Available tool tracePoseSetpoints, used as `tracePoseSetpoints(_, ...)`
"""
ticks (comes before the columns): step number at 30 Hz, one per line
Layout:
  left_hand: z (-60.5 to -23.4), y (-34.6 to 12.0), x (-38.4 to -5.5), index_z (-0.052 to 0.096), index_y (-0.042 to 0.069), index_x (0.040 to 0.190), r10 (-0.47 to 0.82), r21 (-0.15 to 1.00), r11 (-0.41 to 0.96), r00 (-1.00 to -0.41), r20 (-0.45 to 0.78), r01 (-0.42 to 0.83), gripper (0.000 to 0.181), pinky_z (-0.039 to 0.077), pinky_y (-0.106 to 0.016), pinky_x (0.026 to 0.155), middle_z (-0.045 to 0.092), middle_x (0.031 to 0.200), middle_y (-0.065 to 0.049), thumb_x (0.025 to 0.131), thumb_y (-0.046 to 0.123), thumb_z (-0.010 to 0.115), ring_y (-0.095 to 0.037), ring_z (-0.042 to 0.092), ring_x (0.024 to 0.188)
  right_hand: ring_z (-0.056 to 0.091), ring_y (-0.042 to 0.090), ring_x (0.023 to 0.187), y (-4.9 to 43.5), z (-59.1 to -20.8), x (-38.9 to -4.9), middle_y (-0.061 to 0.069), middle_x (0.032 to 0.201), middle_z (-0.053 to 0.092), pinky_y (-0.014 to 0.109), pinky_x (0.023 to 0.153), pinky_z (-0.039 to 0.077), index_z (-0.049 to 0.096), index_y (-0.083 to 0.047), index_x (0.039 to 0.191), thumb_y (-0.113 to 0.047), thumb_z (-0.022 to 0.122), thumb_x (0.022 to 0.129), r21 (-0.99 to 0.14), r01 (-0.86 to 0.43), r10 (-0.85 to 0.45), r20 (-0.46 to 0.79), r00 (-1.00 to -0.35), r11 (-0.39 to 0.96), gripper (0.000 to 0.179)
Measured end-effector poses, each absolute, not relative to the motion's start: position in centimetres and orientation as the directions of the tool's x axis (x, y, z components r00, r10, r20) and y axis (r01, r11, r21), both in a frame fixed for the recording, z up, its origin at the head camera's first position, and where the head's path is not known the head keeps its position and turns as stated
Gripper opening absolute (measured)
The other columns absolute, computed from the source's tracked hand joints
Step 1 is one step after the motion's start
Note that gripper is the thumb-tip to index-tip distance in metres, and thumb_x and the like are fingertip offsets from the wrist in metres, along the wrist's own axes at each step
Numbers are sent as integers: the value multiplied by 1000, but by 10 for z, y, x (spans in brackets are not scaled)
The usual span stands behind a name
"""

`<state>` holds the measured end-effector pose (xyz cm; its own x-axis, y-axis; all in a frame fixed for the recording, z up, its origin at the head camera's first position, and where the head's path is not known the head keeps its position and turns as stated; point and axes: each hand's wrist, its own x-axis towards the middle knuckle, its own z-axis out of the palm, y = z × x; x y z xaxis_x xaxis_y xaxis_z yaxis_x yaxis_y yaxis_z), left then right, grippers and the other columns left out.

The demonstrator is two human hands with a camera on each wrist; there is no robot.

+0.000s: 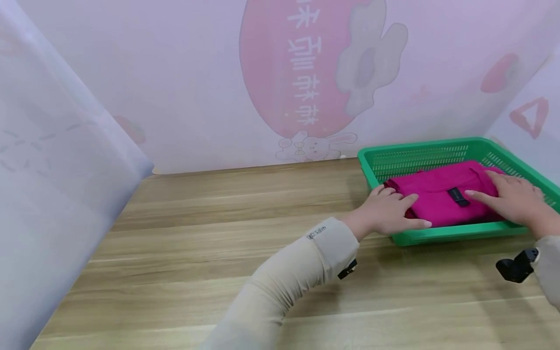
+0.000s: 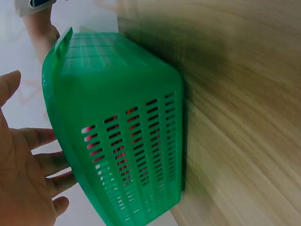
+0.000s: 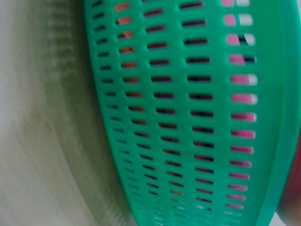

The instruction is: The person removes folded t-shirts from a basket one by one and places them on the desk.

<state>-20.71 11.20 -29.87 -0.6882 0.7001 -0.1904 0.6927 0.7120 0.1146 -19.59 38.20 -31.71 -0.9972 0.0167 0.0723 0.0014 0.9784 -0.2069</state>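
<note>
A folded magenta garment [image 1: 437, 189] with a black label lies on top in the green plastic basket [image 1: 459, 231]. My left hand [image 1: 387, 210] reaches over the basket's left rim, its spread fingers at the garment's left edge. In the left wrist view the left hand's fingers [image 2: 42, 162] are loosely extended and pass behind the rim. On the garment's right side rests my right hand [image 1: 518, 199], fingers stretched over the cloth and thumb near the label. Only a sliver of the right hand [image 3: 288, 205] shows in the right wrist view.
The basket stands on a wood-grain table [image 1: 197, 262], close to the printed back wall cloth [image 1: 183, 97]. Another cloth wall [image 1: 57, 146] borders the left side. Dark red cloth [image 1: 409, 214] peeks out beneath the garment, and orange and dark material shows through the basket's slots.
</note>
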Motion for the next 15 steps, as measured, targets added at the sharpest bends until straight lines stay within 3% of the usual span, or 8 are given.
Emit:
tracePoseSetpoints(9, -303, 135, -207, 17, 35, 136, 669, 143, 741, -704, -239, 656, 66, -3, -31, 100, 28, 133, 19, 79, 66, 28, -4, 22, 122, 18, 58, 104, 405, -323, -197, 43, 120, 21, 65, 84, 13, 10, 14, 129, -54, 31, 86, -207, 75, 91, 70, -993, 975, 83)
tracePoseSetpoints(15, -308, 147, -207, 19, 37, 135, 597, 138, 799, -746, -294, 586, 63, 0, -29, 100, 32, 129, 23, 79, 66, 29, -1, 29, 118, 23, 57, 99, 412, -328, -197, 45, 116, 21, 63, 83, 21, 8, 19, 126, -46, 30, 89, -294, 113, 126, 27, -992, 949, 79)
